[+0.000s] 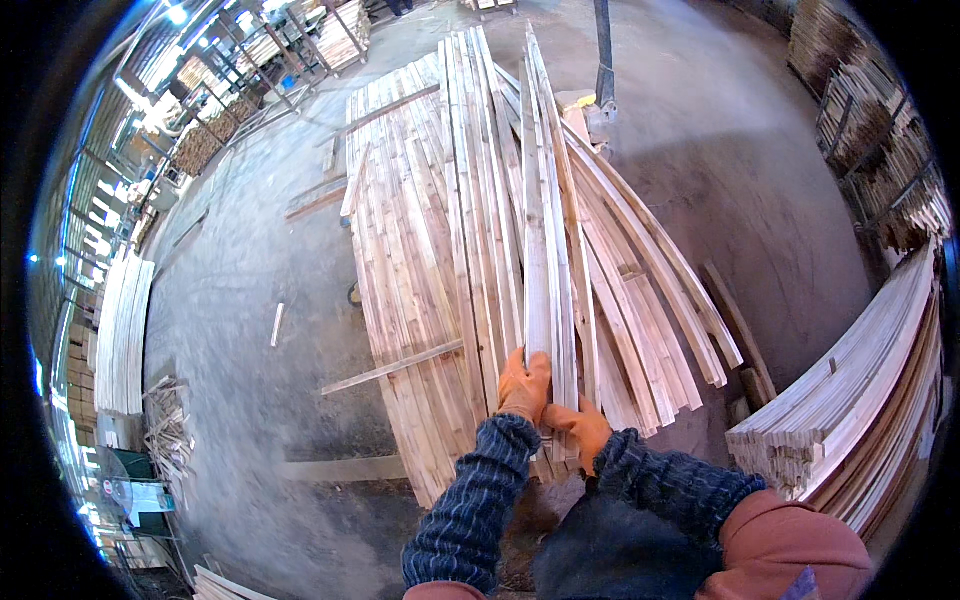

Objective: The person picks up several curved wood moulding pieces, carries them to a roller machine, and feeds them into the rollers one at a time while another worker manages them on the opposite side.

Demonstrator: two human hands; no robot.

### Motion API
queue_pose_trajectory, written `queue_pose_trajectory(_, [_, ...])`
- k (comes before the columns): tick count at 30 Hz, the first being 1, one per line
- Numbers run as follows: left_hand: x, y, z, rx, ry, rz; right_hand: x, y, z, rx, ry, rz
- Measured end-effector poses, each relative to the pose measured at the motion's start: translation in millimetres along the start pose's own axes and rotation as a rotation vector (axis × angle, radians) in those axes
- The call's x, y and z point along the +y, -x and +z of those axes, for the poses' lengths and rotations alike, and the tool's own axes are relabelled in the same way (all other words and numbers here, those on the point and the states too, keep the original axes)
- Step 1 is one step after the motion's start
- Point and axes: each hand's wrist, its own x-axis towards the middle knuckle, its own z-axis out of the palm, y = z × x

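My left hand (524, 384), in an orange glove, grips the near end of a long pale wooden board (538, 290), its fingers curled over the edge. Just to the right and slightly nearer, my right hand (585, 430), also gloved, closes around the end of the same narrow bunch of boards. These boards run away from me and rest on a wide layer of planks (405, 230). More long boards (640, 270) fan out to the right. My right fingertips are partly hidden, so how many boards they hold is unclear.
A thin crosswise stick (390, 368) juts out left of the planks. At the right stands a big stack of boards (840, 400). A dark post (605, 55) rises beyond the pile. Farther left are another board stack (122, 335) and a heap of offcuts (170, 430).
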Motion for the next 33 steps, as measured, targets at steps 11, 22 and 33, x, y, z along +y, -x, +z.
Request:
queue_pose_trajectory(11, [0, 2, -4, -0.104, 0.218, -0.167, -20, 6, 25, 0.232, -0.13, 0.066])
queue_pose_trajectory(22, [47, 7, -38, -0.151, -0.197, -0.242, -16, 1, 75, 0.188, -0.181, 0.105])
queue_pose_trajectory(33, [60, 124, -160, -0.028, -0.537, -0.099, -4, 102, 127, -0.564, -0.298, 0.192])
